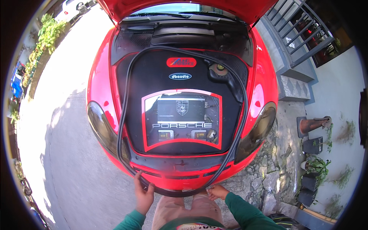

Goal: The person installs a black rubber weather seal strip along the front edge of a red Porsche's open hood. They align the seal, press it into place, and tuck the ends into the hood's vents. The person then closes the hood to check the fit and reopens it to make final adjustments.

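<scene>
A long loop of black rubber strip lies around the open front compartment of a red car, hanging over the front edge of the bodywork. My left hand grips the strip at the lower left, thumb and fingers around it. At the lower middle right, my right hand holds the same strip with curled fingers, close to my legs. Inside the loop sit a black trim panel with a red-framed clear window and a reservoir cap. The raised red lid is at the top.
A concrete driveway spreads left, bordered by plants. On the right are steps with a metal railing, an orange cone, several potted plants and a wall. A bag lies at lower right.
</scene>
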Tool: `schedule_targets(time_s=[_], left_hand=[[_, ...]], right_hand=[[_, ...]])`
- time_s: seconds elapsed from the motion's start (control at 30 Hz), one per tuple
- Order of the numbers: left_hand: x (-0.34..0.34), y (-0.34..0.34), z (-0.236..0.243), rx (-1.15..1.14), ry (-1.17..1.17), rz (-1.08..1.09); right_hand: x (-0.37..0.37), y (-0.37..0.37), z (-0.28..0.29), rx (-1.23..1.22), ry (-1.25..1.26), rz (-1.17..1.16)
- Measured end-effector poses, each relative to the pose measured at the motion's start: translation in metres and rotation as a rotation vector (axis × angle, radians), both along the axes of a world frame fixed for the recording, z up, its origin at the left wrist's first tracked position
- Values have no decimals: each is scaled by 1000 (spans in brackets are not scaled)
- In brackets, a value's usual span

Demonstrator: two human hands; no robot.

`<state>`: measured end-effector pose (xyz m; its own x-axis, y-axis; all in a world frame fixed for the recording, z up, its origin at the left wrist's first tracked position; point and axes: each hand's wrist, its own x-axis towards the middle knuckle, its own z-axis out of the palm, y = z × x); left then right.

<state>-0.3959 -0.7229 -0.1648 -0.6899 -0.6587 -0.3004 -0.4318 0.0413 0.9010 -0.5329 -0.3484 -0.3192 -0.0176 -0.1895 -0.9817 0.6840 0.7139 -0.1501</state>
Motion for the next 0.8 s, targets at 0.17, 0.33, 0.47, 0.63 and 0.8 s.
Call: schedule_targets(time_s=[0.17,0.33,0.47,0.63,0.8], left_hand=[[-18,-22,126,-230,-119,-159],[-9,-57,237,-533,-166,-196],[-14,-71,342,-758,-324,-273],[10,-69,458,-1362,-232,-284],[33,-62,538,-1651,-196,-217]], right_hand=[[-30,-21,9,-42,415,790],[-128,-38,64,18,814,567],[-183,-36,92,-8,967,462],[-215,-51,132,-106,971,322],[-241,-63,167,-134,1059,255]])
